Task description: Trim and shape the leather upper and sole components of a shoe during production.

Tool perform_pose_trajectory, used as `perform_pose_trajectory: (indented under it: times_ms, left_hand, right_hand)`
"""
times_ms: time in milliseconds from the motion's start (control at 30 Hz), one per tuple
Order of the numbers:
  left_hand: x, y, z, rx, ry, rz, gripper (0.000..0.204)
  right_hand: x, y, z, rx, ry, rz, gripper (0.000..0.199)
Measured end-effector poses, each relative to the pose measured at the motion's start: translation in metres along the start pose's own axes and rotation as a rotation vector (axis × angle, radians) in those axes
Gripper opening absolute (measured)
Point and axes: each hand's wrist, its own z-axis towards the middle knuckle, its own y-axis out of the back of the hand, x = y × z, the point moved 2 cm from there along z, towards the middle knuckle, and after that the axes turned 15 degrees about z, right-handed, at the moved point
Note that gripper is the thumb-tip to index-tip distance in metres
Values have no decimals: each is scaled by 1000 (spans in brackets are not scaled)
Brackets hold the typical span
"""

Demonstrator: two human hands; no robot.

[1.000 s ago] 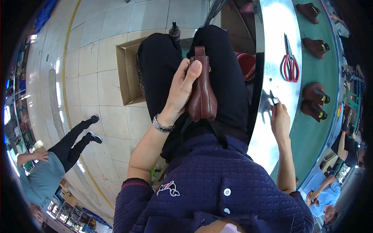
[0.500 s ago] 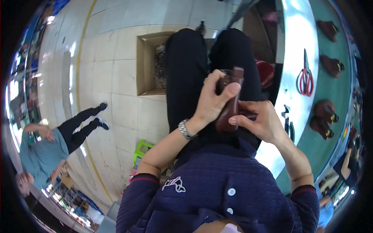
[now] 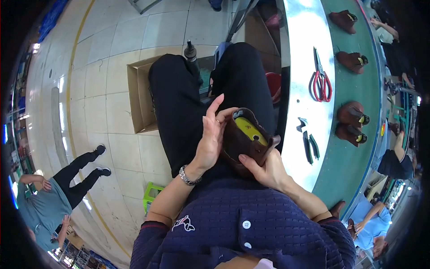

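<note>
– Since half a second ago, the brown boot [image 3: 234, 141] has been turned: its mouth now faces upward, so the yellow insole [image 3: 245, 126] is seen. Also the left hand [image 3: 210, 141] has loosened, with its thumb lifted away.

– Where exactly is the boot?

– Above the person's black trousers [image 3: 172, 98], between both hands, with its pull tab [image 3: 274, 142] toward the right.

– And how is it held?

– By the right hand [image 3: 271, 172], closed around the near right end, thumb on the leather. I judge this hand carries the weight, because the left fingers are spread, only touching the far left side, perhaps for steadying.

– Why do the tools lie there?

– Scissors [image 3: 320, 74] with red handles lie far, pincers [image 3: 307, 145] nearer, both on the metal bench [image 3: 295, 62] at the right; probably for easy reach. Beyond it, other boots [image 3: 351, 62] are spaced along the green surface [image 3: 327, 112].

– Is any writing readable?

– One small dark mark is printed on the insole. The navy shirt [image 3: 286, 219] has a pale outlined emblem [image 3: 183, 223]. I can recognise no maker's label.
</note>
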Motion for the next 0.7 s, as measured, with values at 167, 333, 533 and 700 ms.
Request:
perform_pose_trajectory:
  times_ms: [167,333,533,700]
  left_hand:
    - [1,16,27,-157,-157,419,68]
    - [0,16,31,-301,-39,145,57]
    - [33,-6,47,-22,460,-558,56]
    - [48,-6,49,21,553,-345,67]
  right_hand:
    - [-16,-10,-20,-153,207,-46,88]
    - [-18,-10,-15,-213,187,-85,106]
    - [4,6,-6,-83,342,-73,118]
    - [15,88,-11,137,326,161,63]
